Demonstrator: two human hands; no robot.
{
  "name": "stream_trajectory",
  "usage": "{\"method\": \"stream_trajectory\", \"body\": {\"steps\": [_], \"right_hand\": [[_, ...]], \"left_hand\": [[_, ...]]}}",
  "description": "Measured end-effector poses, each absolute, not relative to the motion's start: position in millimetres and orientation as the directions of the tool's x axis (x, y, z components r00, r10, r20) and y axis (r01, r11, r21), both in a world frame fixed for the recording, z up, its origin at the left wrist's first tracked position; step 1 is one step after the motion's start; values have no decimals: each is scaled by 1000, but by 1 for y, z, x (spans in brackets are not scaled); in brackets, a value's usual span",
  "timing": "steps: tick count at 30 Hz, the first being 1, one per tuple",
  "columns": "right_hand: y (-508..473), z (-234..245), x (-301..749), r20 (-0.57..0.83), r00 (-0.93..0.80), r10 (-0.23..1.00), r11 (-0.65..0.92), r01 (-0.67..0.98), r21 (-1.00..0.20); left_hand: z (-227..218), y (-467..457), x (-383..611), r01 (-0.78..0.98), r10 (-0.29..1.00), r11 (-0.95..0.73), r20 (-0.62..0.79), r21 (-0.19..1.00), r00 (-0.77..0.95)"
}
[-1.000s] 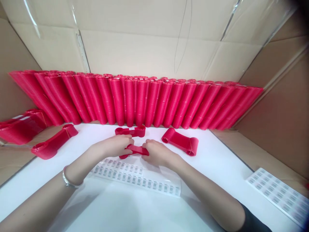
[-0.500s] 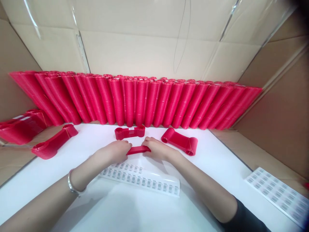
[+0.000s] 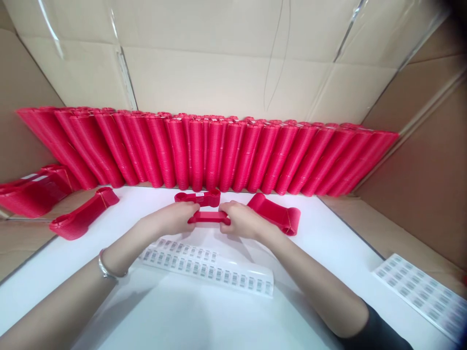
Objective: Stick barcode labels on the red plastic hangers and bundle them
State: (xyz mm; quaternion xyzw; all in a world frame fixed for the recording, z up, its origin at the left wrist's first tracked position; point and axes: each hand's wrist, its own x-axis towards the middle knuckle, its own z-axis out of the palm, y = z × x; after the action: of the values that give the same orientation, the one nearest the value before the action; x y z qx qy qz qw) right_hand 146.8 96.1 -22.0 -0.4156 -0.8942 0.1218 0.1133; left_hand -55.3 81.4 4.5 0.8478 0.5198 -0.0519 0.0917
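Note:
Between my two hands is a red plastic piece [image 3: 209, 217], a narrow bar with wider rounded ends. My left hand [image 3: 180, 217] is closed on its left end, and my right hand [image 3: 235, 219] grips the right end. Just beyond it stands a small red stack [image 3: 200, 196] of like pieces with a white label on top, partly hidden by my hands. A curled sheet of barcode stickers [image 3: 215, 273] lies on the white table nearer to me. To the right of my right hand rests a banded red bundle [image 3: 275, 214].
Tall red stacks [image 3: 219, 155] line the back against a cardboard wall [image 3: 204, 78]. Another banded red bundle [image 3: 83, 214] lies at left, near a larger labelled one [image 3: 36, 192]. A second sticker sheet [image 3: 419, 291] sits at the right edge of the white table [image 3: 164, 316].
Both hands have moved slightly away from me with the red piece, closer to the small stack. The piece now lies more level, and more of its bar shows.

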Motion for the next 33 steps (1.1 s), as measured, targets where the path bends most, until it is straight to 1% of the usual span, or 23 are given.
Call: {"method": "stream_trajectory", "body": {"steps": [2,3,5,6,7,8,9,10,12,14,16,19,20,22,24,26,28,29,30,31,32,33], "right_hand": [[98,-14,152,107,-619,778,613,712,-343],[99,-10,154,122,-613,780,610,703,-366],[97,-3,157,176,-589,789,599,671,-438],[95,1,158,204,-574,793,591,644,-486],[93,5,159,222,-565,795,582,607,-541],[90,9,159,219,-567,794,568,563,-600],[88,13,161,186,-588,787,543,517,-662],[85,16,162,131,-624,771,503,469,-726],[81,22,165,-1,-694,720,375,390,-841],[78,24,167,-98,-732,674,240,343,-908],[75,21,167,-160,-739,654,145,331,-932],[64,10,161,-253,-702,665,51,381,-923],[59,5,159,-268,-682,681,21,383,-923],[46,-6,153,-264,-646,716,-45,335,-941],[30,-16,149,-241,-580,778,-119,241,-963],[15,-26,148,-261,-502,825,-194,183,-964],[4,-33,149,-307,-432,848,-256,173,-951],[0,-37,150,-322,-401,858,-272,178,-946],[-1,-40,151,-328,-375,867,-276,186,-943],[-2,-42,153,-326,-356,876,-273,194,-942],[-1,-45,155,-319,-345,883,-263,199,-944],[1,-47,156,-309,-342,888,-252,200,-947]], "left_hand": [[11,84,-58,851,860,-485,-69,203,506],[15,84,-58,815,852,-502,3,290,523],[20,85,-58,698,855,-491,135,522,501],[22,85,-57,625,870,-456,169,634,463],[24,84,-57,562,889,-408,173,719,425],[26,83,-57,513,903,-366,163,776,398],[29,82,-57,482,908,-341,152,807,389],[32,81,-59,470,905,-336,142,816,400],[40,78,-62,481,881,-360,121,800,458],[47,74,-65,502,856,-392,106,771,505],[50,70,-65,517,842,-406,90,753,531],[51,64,-60,502,814,-422,72,755,576],[50,62,-57,491,805,-428,73,759,589],[50,62,-55,453,803,-434,107,779,586],[48,66,-56,405,841,-416,175,814,512],[43,71,-60,409,897,-395,249,823,364],[32,74,-62,531,921,-390,311,752,236],[24,72,-62,621,917,-396,323,676,233],[15,69,-61,695,909,-411,317,589,269],[5,63,-58,740,901,-435,251,513,355],[-4,56,-54,754,876,-470,138,458,462],[-13,49,-50,737,832,-520,60,432,551]]}}
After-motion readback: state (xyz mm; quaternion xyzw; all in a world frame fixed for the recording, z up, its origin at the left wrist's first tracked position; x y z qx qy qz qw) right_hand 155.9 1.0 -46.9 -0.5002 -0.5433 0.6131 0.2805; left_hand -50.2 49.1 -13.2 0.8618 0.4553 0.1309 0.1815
